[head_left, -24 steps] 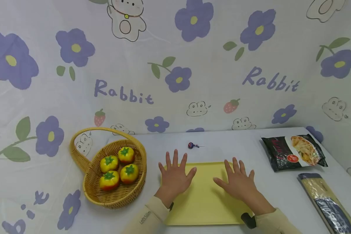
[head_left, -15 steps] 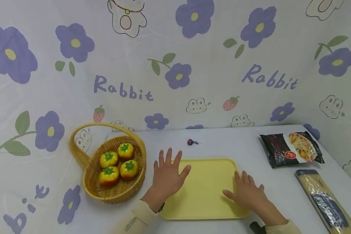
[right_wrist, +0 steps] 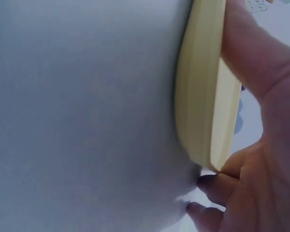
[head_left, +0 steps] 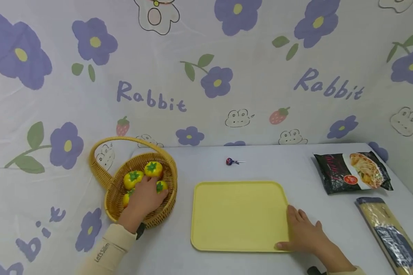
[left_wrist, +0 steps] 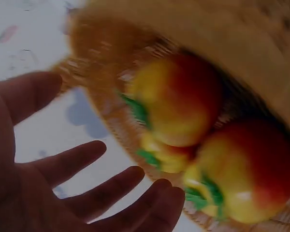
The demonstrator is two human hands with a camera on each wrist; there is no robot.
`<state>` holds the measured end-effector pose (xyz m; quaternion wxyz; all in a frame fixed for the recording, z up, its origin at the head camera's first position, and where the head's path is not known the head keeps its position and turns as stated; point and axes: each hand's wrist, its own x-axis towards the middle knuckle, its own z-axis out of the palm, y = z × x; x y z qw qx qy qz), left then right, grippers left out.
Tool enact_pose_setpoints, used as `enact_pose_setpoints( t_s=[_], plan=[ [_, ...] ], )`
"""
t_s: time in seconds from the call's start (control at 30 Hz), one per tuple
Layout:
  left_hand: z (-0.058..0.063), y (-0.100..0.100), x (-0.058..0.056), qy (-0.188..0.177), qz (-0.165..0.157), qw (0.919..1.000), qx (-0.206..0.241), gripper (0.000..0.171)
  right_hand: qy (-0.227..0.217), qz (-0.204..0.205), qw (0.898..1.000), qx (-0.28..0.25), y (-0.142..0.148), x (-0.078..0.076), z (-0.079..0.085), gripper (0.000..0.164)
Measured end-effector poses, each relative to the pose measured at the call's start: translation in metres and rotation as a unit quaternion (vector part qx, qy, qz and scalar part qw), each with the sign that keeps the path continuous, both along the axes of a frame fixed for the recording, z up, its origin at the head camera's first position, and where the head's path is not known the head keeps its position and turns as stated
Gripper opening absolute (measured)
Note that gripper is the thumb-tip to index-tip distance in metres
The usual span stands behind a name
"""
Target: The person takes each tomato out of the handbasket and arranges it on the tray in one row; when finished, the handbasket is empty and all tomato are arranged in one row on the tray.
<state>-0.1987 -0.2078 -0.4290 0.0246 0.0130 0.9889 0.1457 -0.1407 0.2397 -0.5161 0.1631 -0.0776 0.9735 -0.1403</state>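
Inside a wicker basket (head_left: pixel 111 198) at the left lie several yellow-and-red persimmons (head_left: pixel 153 169) with green leafy tops. My left hand (head_left: pixel 145 196) reaches over them and hides part of the fruit. In the left wrist view, the fingers of that left hand (left_wrist: pixel 34 188) are spread beside the persimmons (left_wrist: pixel 183 101), pinching none of them. A yellow rectangular tray (head_left: pixel 239 217) lies flat on the table. My right hand (head_left: pixel 306 233) holds its near right corner; in the right wrist view the thumb crosses the tray rim (right_wrist: pixel 198 96) and the fingers bend around outside.
Behind the tray lies a small lollipop (head_left: pixel 230 161). A black food packet (head_left: pixel 352 172) is at the back right, and a long clear-and-tan packet (head_left: pixel 389 233) lies nearer on the right. The patterned cloth backdrop (head_left: pixel 254 95) rises behind the table.
My left hand has moved left from above the tray to over the persimmons in the basket. My right hand has come down and right onto the tray's near right corner.
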Motion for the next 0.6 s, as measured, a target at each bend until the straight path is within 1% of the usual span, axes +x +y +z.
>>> enact_pose_setpoints(
  t_s=[0.1, 0.17, 0.23, 0.3, 0.4, 0.6],
  plan=[
    [-0.008, -0.013, -0.014, -0.037, -0.013, 0.9991, -0.020, 0.068, -0.013, -0.002, 1.000, -0.005, 0.003, -0.002, 0.004, 0.138],
    [-0.013, -0.014, -0.019, -0.058, -0.025, 0.9975, -0.033, 0.072, -0.023, -0.003, 1.000, -0.007, 0.006, -0.001, 0.005, 0.139],
    [-0.016, -0.012, -0.022, -0.068, -0.033, 0.9960, -0.048, 0.076, -0.032, 0.000, 0.999, -0.007, 0.009, -0.001, 0.006, 0.141],
    [-0.019, -0.010, -0.025, -0.069, -0.036, 0.9953, -0.058, 0.077, -0.038, 0.005, 0.999, -0.006, 0.012, -0.002, 0.006, 0.143],
    [-0.023, -0.010, -0.027, -0.058, -0.038, 0.9952, -0.069, 0.076, -0.043, 0.009, 0.999, -0.010, 0.015, -0.003, 0.004, 0.145],
    [-0.033, -0.011, -0.026, -0.039, -0.053, 0.9958, -0.063, 0.071, -0.037, 0.010, 0.999, -0.016, 0.014, -0.002, 0.002, 0.146]
  ],
)
